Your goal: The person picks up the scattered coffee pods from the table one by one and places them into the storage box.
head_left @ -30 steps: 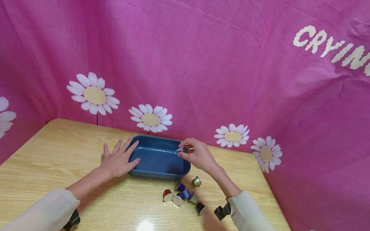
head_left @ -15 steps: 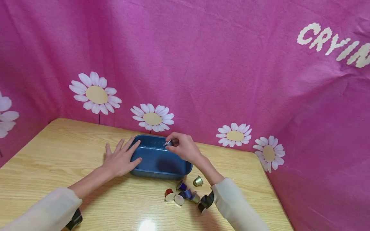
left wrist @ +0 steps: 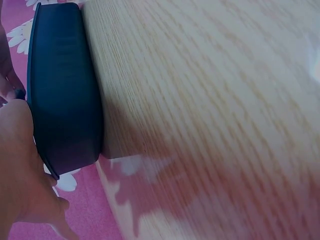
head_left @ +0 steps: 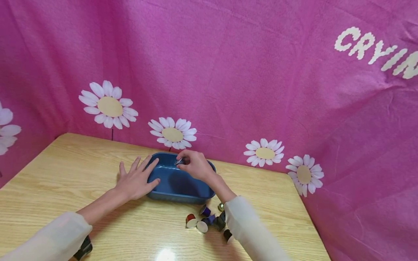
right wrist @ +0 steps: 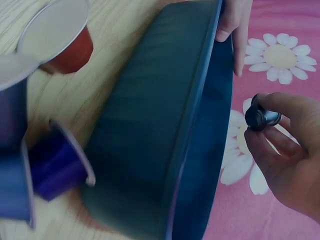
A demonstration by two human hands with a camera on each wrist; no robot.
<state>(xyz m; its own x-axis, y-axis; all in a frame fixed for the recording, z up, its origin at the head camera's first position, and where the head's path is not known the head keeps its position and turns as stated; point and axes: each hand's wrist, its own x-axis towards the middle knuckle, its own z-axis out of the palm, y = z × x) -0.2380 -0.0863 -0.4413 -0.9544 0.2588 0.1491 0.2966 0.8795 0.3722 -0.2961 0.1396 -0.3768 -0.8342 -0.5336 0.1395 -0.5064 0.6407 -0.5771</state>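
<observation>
A deep blue rectangular tray (head_left: 177,197) sits on the table. My left hand (head_left: 135,183) lies at its left end, fingers spread and straight over the rim; the left wrist view shows this hand (left wrist: 22,170) beside the tray's outer wall (left wrist: 65,90). Above the tray's far side, my right hand (head_left: 197,166) pinches a small dark coffee capsule (right wrist: 263,117) between thumb and fingers. Several more capsules lie in a cluster in front of the tray: a red-brown one (head_left: 191,220), a purple one (head_left: 205,210) and a black one (head_left: 228,235) among them.
The light wooden table (head_left: 130,232) ends at a pink cloth backdrop (head_left: 222,90) printed with daisies. My right sleeve (head_left: 253,228) passes over the right side of the capsule cluster. A gold capsule (head_left: 221,207) is partly covered by that arm.
My right hand has carried the capsule leftward from the tray's right end to above the middle of its far side. The left hand stays at the left rim.
</observation>
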